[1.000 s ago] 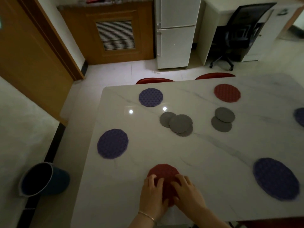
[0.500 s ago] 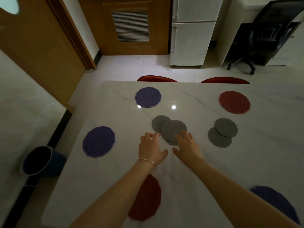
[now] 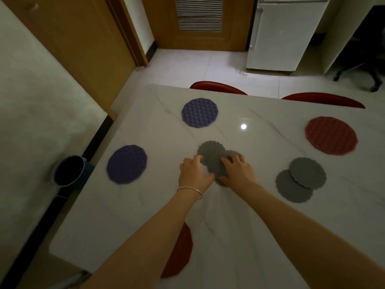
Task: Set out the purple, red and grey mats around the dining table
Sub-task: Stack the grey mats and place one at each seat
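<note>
1. Grey scalloped round mats (image 3: 210, 150) overlap mid-bench (image 3: 260, 215).
2. Left hand (image 3: 193, 174) and right hand (image 3: 238, 171): each grip curls on the pile's top mat (image 3: 217, 165).
3. Visible: two purple mats (image 3: 200, 113), two red mats (image 3: 331, 135), a second grey pair (image 3: 300, 179).

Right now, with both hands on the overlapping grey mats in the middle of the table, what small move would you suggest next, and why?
Probably lift the top grey mat off the pile. Both the left hand and the right hand already rest their fingers on it, and it overlaps another grey mat behind, so separating one comes first.
</note>
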A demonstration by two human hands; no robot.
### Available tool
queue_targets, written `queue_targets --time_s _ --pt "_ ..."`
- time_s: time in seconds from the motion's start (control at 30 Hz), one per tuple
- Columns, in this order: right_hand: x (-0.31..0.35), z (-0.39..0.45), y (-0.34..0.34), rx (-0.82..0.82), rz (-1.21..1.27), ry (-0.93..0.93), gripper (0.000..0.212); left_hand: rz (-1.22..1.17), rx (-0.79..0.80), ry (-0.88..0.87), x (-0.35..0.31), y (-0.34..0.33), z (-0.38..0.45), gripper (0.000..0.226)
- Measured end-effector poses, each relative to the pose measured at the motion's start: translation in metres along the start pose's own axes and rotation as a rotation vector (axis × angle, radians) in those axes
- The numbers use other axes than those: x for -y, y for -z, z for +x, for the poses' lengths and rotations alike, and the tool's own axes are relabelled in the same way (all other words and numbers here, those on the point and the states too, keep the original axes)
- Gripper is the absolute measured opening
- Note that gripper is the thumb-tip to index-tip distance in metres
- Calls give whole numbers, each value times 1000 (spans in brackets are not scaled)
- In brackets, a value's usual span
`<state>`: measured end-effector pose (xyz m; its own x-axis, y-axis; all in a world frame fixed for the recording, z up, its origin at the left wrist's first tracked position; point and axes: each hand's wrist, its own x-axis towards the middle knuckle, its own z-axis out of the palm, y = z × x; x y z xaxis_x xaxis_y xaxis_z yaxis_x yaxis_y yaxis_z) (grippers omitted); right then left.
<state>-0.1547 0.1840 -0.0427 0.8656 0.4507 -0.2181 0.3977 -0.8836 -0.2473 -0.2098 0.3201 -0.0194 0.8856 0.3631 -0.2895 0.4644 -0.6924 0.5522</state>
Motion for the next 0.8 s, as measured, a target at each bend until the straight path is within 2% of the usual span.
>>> queue_targets --time_s 0.17,0.3,0.4,0.47,0.6,0.7,0.8 --pt "-3 2 4 35 -176 111 57 -210 9 160 -8 -2 7 56" --pt "-6 -2 8 72 -208 146 55 -416 20 320 -15 -2 12 44" --pt "3 -7 18 -28 -160 186 27 -754 45 489 -22 -3 10 40" --pt "5 -12 21 -100 -178 189 11 -890 53 548 -25 -2 8 37" --pt "9 -24 23 -199 -68 217 10 -1010 66 550 -24 3 5 36" --pt "16 -38 23 -367 -2 330 17 -1080 69 527 -21 9 -1 33" --pt "25 -48 14 -374 23 354 16 -1215 80 578 -17 16 -7 25"
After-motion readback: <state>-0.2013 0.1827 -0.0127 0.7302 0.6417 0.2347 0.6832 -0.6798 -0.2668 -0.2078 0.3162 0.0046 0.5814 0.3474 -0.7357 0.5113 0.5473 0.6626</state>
